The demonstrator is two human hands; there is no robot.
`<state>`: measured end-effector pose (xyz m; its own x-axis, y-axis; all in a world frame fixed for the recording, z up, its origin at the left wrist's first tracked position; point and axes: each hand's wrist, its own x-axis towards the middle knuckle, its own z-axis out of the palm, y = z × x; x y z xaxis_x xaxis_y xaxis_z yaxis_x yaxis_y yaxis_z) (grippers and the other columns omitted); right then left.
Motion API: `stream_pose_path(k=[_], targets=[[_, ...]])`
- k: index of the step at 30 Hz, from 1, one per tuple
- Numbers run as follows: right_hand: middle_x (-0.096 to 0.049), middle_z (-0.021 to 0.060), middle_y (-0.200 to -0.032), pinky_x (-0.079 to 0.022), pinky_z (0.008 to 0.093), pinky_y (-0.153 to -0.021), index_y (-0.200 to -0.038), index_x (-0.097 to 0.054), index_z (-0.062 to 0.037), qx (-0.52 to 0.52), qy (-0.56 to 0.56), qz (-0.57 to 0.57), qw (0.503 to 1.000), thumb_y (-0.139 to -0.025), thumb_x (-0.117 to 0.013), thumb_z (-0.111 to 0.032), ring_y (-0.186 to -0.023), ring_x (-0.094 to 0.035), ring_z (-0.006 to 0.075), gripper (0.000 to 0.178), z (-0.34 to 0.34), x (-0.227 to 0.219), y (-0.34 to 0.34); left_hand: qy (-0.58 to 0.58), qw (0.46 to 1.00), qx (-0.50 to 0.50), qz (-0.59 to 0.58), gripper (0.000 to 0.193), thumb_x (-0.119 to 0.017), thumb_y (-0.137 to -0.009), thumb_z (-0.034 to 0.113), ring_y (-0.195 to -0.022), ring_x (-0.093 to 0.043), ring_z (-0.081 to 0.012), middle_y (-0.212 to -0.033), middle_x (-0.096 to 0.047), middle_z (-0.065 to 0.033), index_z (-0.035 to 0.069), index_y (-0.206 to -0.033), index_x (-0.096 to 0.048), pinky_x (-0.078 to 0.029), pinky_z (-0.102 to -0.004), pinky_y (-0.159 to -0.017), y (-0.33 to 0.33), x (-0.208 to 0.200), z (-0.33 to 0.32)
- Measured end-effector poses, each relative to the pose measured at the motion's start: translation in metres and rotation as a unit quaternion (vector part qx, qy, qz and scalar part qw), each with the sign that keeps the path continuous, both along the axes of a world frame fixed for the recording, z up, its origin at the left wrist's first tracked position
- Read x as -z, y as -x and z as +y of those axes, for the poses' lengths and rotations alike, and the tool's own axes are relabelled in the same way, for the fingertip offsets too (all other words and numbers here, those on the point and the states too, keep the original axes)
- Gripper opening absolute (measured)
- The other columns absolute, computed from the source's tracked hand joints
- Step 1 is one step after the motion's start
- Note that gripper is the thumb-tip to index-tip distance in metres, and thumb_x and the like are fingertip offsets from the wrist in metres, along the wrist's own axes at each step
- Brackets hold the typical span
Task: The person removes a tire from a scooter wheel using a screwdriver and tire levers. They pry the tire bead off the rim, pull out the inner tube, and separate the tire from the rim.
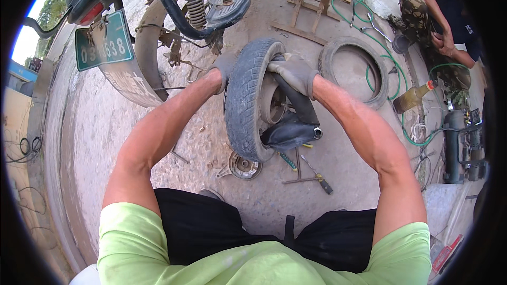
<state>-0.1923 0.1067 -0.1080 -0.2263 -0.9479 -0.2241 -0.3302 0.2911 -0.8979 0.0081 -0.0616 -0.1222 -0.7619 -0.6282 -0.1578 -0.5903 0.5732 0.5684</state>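
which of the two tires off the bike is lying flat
The tire at right, beyond the right hand; the other tire stands upright between that hand and the left hand.

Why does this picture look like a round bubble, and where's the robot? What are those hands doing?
There's no robot here, just a person! The camera sits on the person's head and looks down. Its very wide lens bends things near the edge, so it looks bubbly.

The gloved left hand is against one side of a worn tyre standing on edge. The gloved right hand is at its other side, where a floppy black rubber tube hangs out. I can't tell exactly what those fingers grip.

On the ground lie a round metal part, a screwdriver and another tyre. The back of a motorbike is at the top.
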Motion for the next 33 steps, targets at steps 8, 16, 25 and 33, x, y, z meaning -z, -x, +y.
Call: stream_pose_path(k=[8,16,25,33], targets=[[-0.079,0.0212,-0.112,-0.056,0.0415,-0.095,-0.118,-0.074,0.0028,0.068,0.125,0.13,0.981,-0.093,-0.08,-0.029,-0.106,-0.076,0.0327,0.041,0.022,-0.055,-0.051,0.087,0.992,-0.057,0.073,0.043,-0.07,-0.101,0.037,-0.096,-0.077,-0.0331,-0.108,-0.078,-0.027,-0.004,-0.117,-0.076,-0.057,-0.0438,-0.086,-0.023,-0.051,0.025],[-0.075,0.0308,-0.11,-0.058,0.0522,-0.092,-0.12,-0.065,0.0007,-0.024,0.203,0.252,0.946,-0.094,-0.078,-0.038,-0.103,-0.073,0.0478,0.048,0.038,-0.007,-0.036,-0.089,0.991,-0.087,0.043,0.048,-0.07,-0.103,0.038,-0.101,-0.077,-0.0342,-0.102,-0.077,-0.0248,-0.005,-0.123,-0.071,-0.058,-0.0435,-0.091,-0.045,-0.048,0.068],[-0.073,0.0277,-0.114,-0.057,0.0536,-0.091,-0.131,-0.062,-0.0065,-0.108,0.137,0.257,0.95,-0.093,-0.079,-0.039,-0.105,-0.073,0.0463,0.053,0.043,-0.011,-0.04,0.16,0.984,-0.004,0.076,0.047,-0.06,-0.103,0.045,-0.107,-0.071,-0.0489,-0.111,-0.074,-0.0297,-0.001,-0.112,-0.071,-0.054,-0.0544,-0.093,-0.027,-0.025,0.03],[-0.076,0.0231,-0.102,-0.057,0.0542,-0.084,-0.114,-0.07,-0.0078,0.001,0.004,0.413,0.911,-0.092,-0.076,-0.031,-0.096,-0.074,0.0444,0.032,0.07,0.056,0.11,0.17,0.985,-0.035,-0.017,0.049,-0.054,-0.106,0.047,-0.107,-0.071,-0.0465,-0.113,-0.074,-0.0272,0.003,-0.115,-0.072,-0.055,-0.0559,-0.092,-0.023,-0.031,0.032]])
